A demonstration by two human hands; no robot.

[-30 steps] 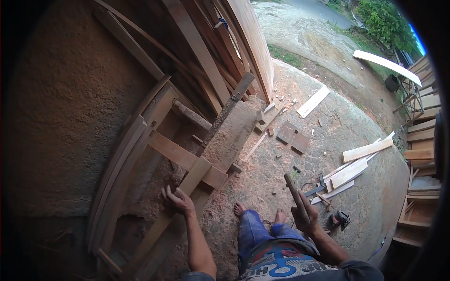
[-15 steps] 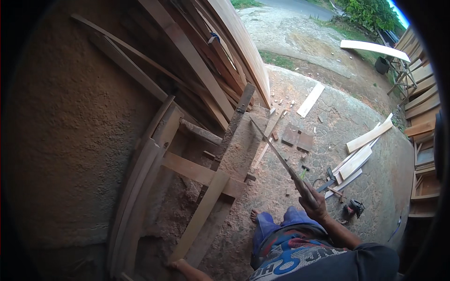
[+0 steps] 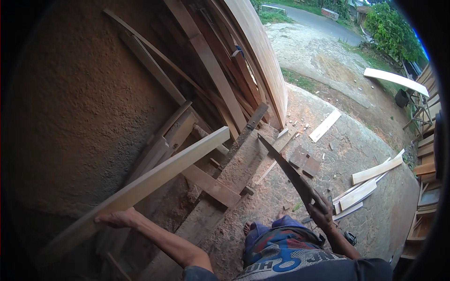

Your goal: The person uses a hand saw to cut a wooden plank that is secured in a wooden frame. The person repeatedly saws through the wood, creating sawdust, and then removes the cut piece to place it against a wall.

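Open-sided workshop, rough wall point(image 3: 84, 107) to the left, road point(image 3: 307, 18) beyond; a worker's left hand point(image 3: 118, 218) grips a long pale board point(image 3: 164, 173), fingers point(image 3: 100, 218) bent around its lower edge, some of the tips hidden; the right hand point(image 3: 320, 210) has its fingers wrapped about the grip end of a handsaw point(image 3: 291, 173), the blade pointing up and away, apart from the board; the board hangs aslant, raised above the left side of a dusty wooden table point(image 3: 241, 157), where a shorter crosspiece point(image 3: 211, 185) lies; farther out, brown blocks point(image 3: 301, 157) and pale planks point(image 3: 358, 194) rest on the floor point(image 3: 379, 215), while tall timbers point(image 3: 213, 61) lean by the wall; judging by the sawdust and loose pieces, some cutting appears done; no cut is under way, with saw and board each in a separate hand; whether the board's ends are finished, and how much work is left, cannot be told from this view.
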